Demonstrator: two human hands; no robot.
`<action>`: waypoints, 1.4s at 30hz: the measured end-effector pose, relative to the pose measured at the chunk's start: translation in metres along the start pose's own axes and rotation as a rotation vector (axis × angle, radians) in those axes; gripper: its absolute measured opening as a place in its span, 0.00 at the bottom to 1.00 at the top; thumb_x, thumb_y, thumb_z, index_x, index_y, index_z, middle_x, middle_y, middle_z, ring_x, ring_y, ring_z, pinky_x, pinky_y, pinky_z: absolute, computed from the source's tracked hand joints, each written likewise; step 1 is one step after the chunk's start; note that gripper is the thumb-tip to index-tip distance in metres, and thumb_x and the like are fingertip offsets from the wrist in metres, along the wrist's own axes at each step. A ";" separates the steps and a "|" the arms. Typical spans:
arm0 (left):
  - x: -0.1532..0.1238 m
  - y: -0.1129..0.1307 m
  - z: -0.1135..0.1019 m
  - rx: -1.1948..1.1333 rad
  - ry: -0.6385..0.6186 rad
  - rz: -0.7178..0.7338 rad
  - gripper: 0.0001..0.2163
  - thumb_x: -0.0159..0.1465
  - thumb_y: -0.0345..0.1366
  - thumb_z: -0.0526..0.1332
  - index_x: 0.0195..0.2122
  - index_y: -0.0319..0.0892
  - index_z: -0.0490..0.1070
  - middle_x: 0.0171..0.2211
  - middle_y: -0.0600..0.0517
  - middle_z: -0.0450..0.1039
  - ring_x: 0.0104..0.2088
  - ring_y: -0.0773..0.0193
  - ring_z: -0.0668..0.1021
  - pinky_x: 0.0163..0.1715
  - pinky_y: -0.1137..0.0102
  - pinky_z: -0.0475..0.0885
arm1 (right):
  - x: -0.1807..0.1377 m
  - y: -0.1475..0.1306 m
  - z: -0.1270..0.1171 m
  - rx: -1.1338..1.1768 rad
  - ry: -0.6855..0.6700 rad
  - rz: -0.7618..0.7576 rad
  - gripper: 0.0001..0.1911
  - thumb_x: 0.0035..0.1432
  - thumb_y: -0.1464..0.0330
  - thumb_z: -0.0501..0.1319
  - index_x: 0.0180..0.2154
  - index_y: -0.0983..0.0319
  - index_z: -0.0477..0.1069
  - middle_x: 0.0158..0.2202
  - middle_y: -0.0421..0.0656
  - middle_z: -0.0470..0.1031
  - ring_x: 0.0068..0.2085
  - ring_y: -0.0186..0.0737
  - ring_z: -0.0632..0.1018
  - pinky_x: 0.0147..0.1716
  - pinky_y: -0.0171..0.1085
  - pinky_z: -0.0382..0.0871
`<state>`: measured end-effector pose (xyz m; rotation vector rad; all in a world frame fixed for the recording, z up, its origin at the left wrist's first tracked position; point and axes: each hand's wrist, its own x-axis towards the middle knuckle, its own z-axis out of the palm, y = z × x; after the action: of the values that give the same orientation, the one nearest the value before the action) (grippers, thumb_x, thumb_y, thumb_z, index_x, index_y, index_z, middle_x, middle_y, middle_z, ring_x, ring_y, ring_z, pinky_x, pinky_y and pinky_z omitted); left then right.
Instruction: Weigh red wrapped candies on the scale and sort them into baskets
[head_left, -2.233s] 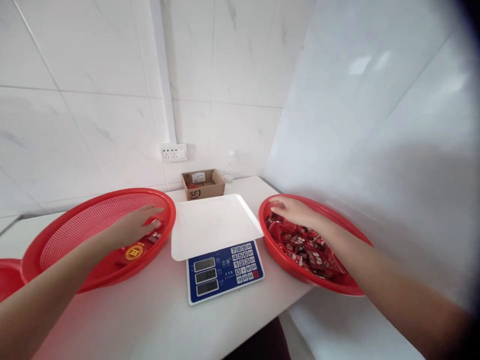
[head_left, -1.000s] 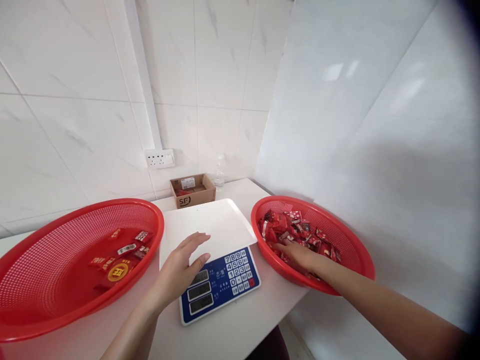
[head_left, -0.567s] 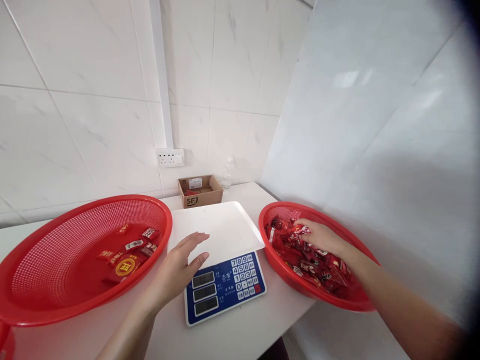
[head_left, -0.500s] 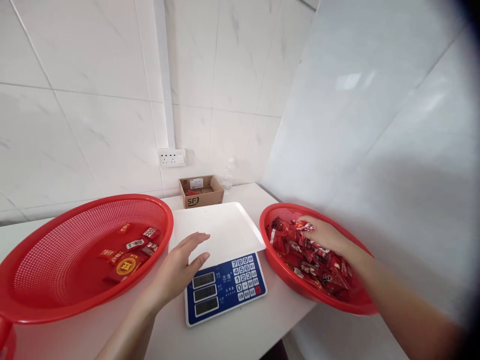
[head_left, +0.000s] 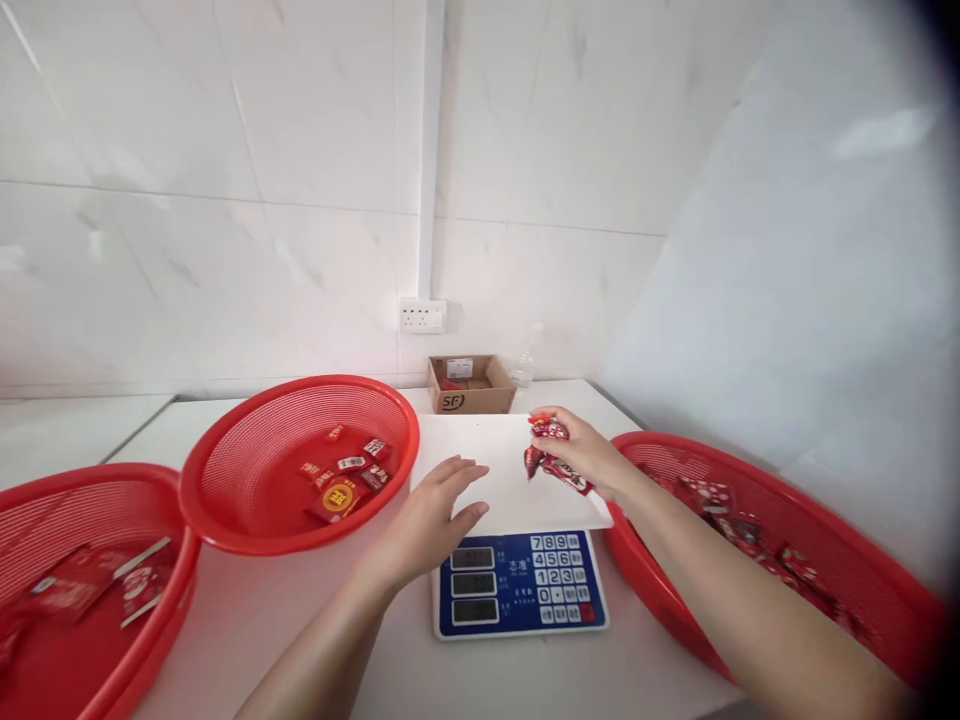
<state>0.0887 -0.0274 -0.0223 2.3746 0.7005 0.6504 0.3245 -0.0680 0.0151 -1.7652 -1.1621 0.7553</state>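
Note:
My right hand [head_left: 574, 448] is closed around several red-wrapped candies [head_left: 551, 450], over the right part of the scale's white pan [head_left: 502, 490]. My left hand [head_left: 435, 515] hovers by the left side of the pan with thumb and fingers apart, holding nothing. Below the pan is the scale's blue keypad panel [head_left: 521, 585]; its display digits are too faint to read. To the right, a red basket [head_left: 652, 580] holds many wrapped candies [head_left: 739, 525], partly hidden by my right forearm.
A round red basket [head_left: 232, 430] with several packets [head_left: 337, 497] stands left of the scale. Another red basket [head_left: 169, 620] with packets is at the lower left. Behind the pan are a cardboard box [head_left: 480, 402] and a clear bottle [head_left: 525, 368], against the tiled wall.
My right hand has come out of the right basket with candies and moved left over the pan. My left hand stays open near the pan. The view has turned left, showing another basket.

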 end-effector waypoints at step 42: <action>0.001 -0.009 0.001 0.292 -0.141 0.032 0.22 0.66 0.47 0.52 0.58 0.43 0.61 0.60 0.43 0.59 0.62 0.49 0.56 0.59 0.51 0.52 | 0.024 0.024 0.016 -0.534 -0.131 -0.082 0.19 0.54 0.68 0.58 0.49 0.61 0.68 0.49 0.47 0.73 0.39 0.38 0.77 0.39 0.35 0.70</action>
<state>0.0869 -0.0210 -0.0281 2.6732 0.7383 0.4106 0.3303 -0.0447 -0.0141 -2.1025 -1.6253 0.5467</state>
